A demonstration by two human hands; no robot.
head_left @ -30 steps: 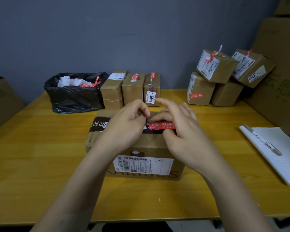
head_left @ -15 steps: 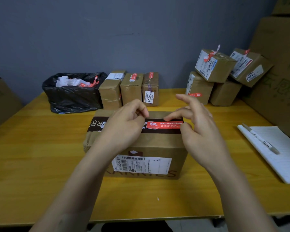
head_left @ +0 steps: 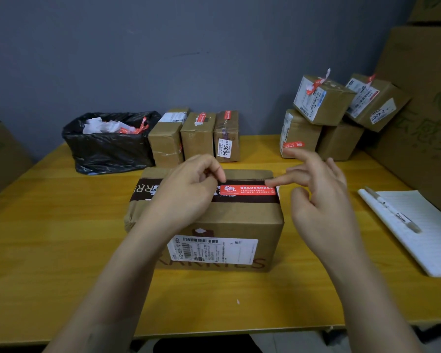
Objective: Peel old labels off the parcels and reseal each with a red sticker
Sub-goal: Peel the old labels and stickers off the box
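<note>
Parcel (head_left: 227,220) of plain brown cardboard, a squat oblong with softened corners and a crumpled left end, sits in the middle of the desk (head_left: 49,238), nearer the near edge than the far one. A wide dark-brown tape band (head_left: 143,191) with pale lettering runs across its top, and the red sticker (head_left: 247,190), a long glossy strip printed in white, lies flat along that band on the right half of the lid. My left hand (head_left: 186,192) rests on the lid with its fingers curled, thumb and forefinger pinched on the sticker's left end. My right hand (head_left: 318,197) is loose and spread, only the straight forefinger touching down on the sticker's right end, the other fingers lifted clear. On the side facing me a white shipping label (head_left: 211,249) with barcodes is stuck smooth over faint printed letters. At the far left corner a shiny, wrinkled black plastic bag (head_left: 107,149) holds crumpled white paper and red scraps. Three small cartons (head_left: 197,135) stand upright side by side along the far edge, each with a red strip at its top. Toward the far right corner is a heap of cartons (head_left: 323,115), the upper two tilted, with red strips curling up from them. By the right edge lies a lined white notepad (head_left: 418,230) with a slim pen (head_left: 392,210) on it. The desk is smooth yellow wood grain.
</note>
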